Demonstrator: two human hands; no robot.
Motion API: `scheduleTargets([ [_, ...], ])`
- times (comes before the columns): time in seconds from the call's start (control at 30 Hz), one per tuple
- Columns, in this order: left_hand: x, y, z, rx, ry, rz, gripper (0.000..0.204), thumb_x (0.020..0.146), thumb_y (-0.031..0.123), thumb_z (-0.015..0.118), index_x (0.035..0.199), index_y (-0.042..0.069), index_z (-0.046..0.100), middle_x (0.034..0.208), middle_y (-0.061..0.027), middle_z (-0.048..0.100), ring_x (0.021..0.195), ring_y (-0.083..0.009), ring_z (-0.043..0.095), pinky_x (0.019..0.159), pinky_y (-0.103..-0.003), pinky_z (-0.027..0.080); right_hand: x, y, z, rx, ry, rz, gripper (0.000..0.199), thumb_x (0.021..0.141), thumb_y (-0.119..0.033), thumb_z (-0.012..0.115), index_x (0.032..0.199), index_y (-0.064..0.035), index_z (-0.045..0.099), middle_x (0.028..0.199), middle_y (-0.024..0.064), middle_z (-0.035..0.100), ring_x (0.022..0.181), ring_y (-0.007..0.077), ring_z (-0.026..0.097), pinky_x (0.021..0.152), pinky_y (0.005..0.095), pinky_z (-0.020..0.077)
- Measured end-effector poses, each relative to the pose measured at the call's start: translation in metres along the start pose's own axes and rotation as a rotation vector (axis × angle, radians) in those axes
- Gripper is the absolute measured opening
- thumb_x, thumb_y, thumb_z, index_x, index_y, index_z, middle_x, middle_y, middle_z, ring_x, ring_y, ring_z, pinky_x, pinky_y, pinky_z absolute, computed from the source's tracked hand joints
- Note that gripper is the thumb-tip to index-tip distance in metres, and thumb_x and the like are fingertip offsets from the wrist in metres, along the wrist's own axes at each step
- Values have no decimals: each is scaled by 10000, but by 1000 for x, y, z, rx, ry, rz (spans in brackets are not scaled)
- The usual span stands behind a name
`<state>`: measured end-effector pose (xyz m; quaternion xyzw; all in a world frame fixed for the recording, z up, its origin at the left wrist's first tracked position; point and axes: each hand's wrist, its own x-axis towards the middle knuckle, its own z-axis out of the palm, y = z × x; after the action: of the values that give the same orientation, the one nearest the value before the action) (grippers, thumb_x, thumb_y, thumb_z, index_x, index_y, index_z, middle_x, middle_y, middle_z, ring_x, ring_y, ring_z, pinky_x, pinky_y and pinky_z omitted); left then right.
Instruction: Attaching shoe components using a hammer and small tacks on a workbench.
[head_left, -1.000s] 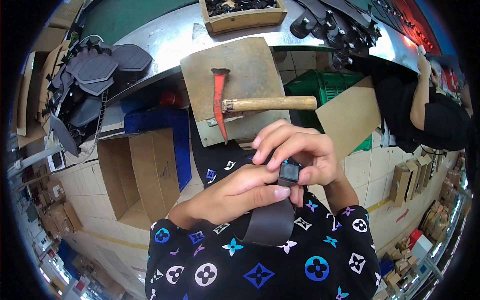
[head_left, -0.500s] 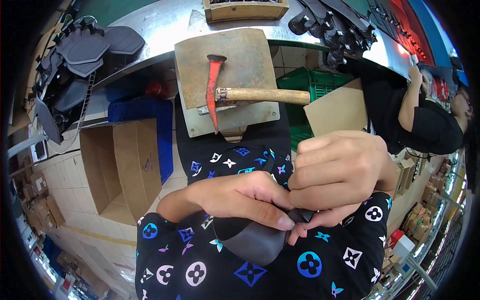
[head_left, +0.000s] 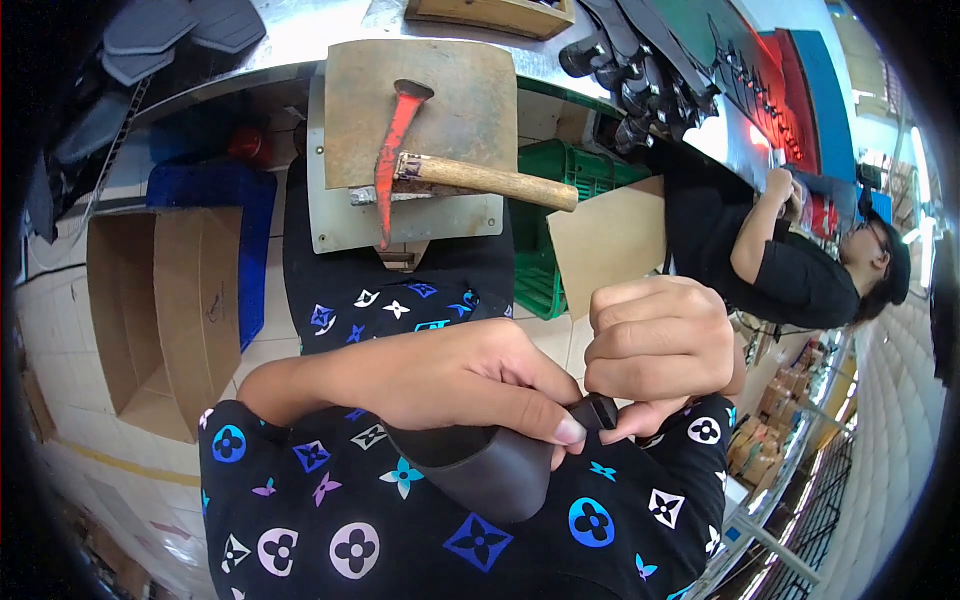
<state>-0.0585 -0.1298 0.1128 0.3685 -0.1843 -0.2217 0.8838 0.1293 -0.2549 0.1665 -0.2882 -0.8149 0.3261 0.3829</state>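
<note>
Over my lap, my left hand [head_left: 470,380] pinches a smooth black leather-like piece [head_left: 490,475], thumb on top. The piece curls down in a wide bend below the hand. At its right end sits a small black block-like part [head_left: 600,411], between the two hands. My right hand [head_left: 660,345] is closed beside that part, fingers curled and thumb underneath. Whether it grips the small part or something hidden in the fist cannot be made out. In front of my knees a hammer [head_left: 480,180] with a red head and wooden handle lies on a brown board [head_left: 450,95].
A pale plate [head_left: 335,225] supports the board. To the left stand an open cardboard box [head_left: 195,320] and a blue crate [head_left: 258,270]. A green crate [head_left: 540,270] is at right. Black straps [head_left: 635,75] and a wooden tray [head_left: 490,12] lie on the metal bench. A person [head_left: 800,260] works at right.
The whole view has shifted, so the bench and board sit further left and higher. My right hand has drawn slightly away from the black part, which shows more now. The left hand keeps its hold.
</note>
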Motion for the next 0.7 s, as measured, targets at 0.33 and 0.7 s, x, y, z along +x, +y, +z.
scheduleTargets([
  [0.33,-11,14,11,548,449,240,224,988,171,595,1072,-30,649,784,-190,636,731,-338,641,663,-405,488,12,1,32,-38,421,343,334,917,-199,595,1047,93,694,1035,338,694,1053,423,697,1025,603,423],
  [0.7,1,-26,-12,514,605,172,292,953,208,573,915,-63,673,774,-111,675,729,-140,626,691,-309,498,-20,20,85,100,786,537,291,945,-135,563,1063,111,665,1032,255,715,1069,400,687,1157,614,278],
])
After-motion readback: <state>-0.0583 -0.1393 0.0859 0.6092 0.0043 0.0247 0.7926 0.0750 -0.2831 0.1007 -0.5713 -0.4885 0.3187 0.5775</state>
